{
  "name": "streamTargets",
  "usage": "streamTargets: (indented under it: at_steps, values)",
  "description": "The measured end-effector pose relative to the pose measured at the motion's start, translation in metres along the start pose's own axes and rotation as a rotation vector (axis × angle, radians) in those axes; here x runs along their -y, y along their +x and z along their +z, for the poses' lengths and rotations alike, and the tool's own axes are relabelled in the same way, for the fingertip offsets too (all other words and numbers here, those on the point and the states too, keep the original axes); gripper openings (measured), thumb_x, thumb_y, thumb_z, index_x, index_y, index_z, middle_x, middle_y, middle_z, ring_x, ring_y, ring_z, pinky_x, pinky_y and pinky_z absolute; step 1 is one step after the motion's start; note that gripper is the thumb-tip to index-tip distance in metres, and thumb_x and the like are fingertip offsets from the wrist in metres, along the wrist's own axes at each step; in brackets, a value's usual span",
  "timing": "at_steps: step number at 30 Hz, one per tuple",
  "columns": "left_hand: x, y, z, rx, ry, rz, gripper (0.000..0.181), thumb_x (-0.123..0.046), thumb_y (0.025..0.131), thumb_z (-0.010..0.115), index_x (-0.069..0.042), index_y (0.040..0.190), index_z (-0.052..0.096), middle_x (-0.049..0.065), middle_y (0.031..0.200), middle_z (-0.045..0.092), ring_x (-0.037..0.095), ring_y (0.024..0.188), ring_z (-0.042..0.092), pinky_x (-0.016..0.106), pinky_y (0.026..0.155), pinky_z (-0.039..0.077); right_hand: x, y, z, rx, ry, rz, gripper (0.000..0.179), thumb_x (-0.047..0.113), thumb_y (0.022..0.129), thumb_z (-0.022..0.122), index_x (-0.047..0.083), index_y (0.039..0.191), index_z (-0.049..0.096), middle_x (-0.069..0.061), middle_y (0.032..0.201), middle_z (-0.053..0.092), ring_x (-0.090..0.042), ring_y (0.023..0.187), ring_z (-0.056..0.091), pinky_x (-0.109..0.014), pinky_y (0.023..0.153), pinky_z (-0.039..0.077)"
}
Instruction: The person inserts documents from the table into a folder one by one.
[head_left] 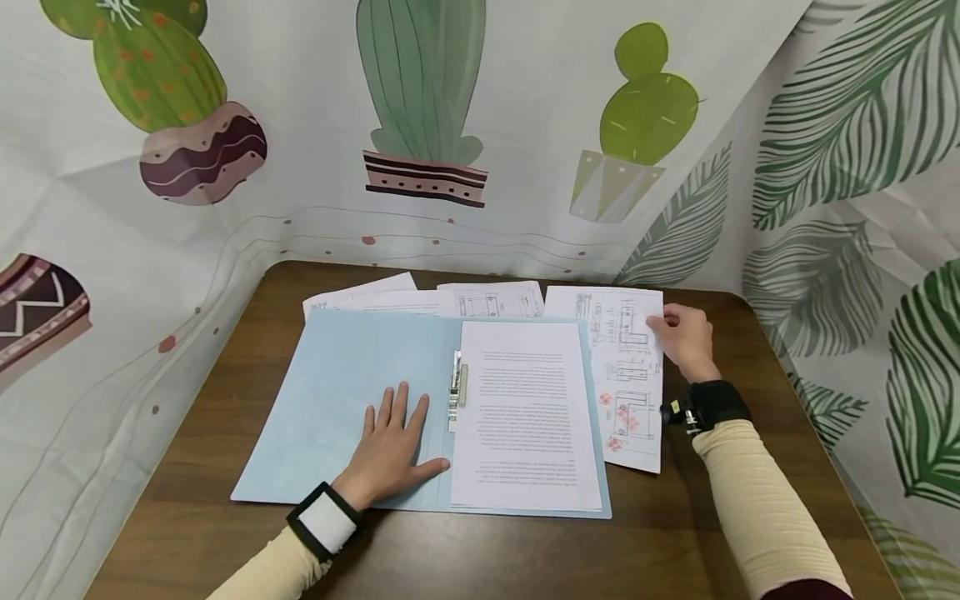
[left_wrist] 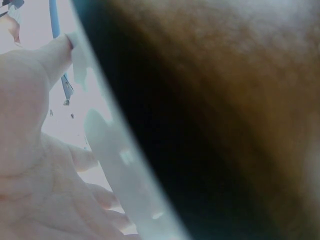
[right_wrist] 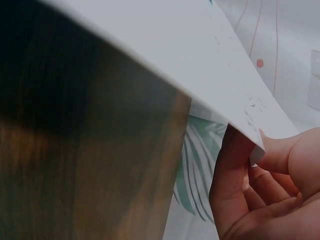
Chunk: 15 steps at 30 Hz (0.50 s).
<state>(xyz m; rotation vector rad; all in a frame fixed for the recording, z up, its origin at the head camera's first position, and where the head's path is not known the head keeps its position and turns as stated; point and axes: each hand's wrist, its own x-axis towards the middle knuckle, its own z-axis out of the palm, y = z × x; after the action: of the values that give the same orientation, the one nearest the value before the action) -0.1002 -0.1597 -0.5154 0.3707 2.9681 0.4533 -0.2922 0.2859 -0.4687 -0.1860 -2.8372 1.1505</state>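
A light blue folder lies spread open on the wooden table. Printed text sheets rest on its right half, beside a metal clip at the spine. My left hand rests flat with fingers spread on the folder's left cover; the left wrist view shows its palm side. At the right, my right hand pinches the right edge of a sheet with technical drawings and red marks. In the right wrist view the thumb and index finger grip that paper's edge, which is lifted off the table.
More papers stick out behind the folder's top edge, one with a drawing. The brown table has rounded back corners. A hanging cloth printed with cacti and leaves surrounds its back and sides.
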Motion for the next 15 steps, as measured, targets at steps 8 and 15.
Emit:
streamTargets:
  at_steps: [8,15]
  values:
    - [-0.001,0.000,0.000,-0.005,-0.001,-0.002,0.100,-0.060,0.087,0.074,0.003,0.156,0.038,0.035,0.163,0.019,0.055,0.151,0.013,0.074,0.112,0.019,-0.003,-0.001,-0.007,-0.008,0.001,-0.002,0.035,0.021,0.106,0.059,-0.004,0.129,0.065,-0.026,0.116,0.066,-0.037,0.097,0.062,-0.041,0.079,0.047]
    - [-0.002,0.000,-0.001,-0.004,-0.003,-0.006,0.100,-0.060,0.087,0.075,0.003,0.156,0.038,0.035,0.163,0.019,0.054,0.151,0.012,0.074,0.113,0.018,-0.005,0.000,-0.014,-0.014,-0.009,0.001,0.035,0.022,0.106,0.057,-0.004,0.129,0.065,-0.025,0.116,0.066,-0.035,0.096,0.061,-0.039,0.078,0.046]
